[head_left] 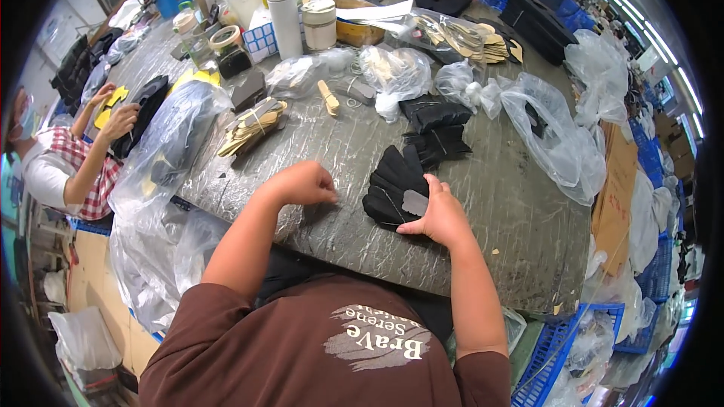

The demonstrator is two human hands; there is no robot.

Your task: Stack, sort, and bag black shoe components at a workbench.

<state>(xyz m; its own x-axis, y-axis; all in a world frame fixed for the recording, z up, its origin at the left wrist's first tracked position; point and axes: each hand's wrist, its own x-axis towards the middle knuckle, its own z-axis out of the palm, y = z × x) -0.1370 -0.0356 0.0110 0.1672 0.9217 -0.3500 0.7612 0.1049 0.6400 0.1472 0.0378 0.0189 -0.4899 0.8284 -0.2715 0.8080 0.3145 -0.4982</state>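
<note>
Presently, the fanned black bundle (386, 187) lies on the surface's (520, 234) near half, long axis roughly near to far, just left of the right hand (443, 215), which grasps its right edge. The left hand (305, 183), apart leftward, is curled; contents, if any, cannot be told.

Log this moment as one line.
right hand: gripping fanned black stack, grey piece against it | left hand: curled over worktable, any contents hidden | beyond left hand: tied tan bundle

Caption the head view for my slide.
Right hand grips stacked black pieces; left hand curled over the table.
</note>
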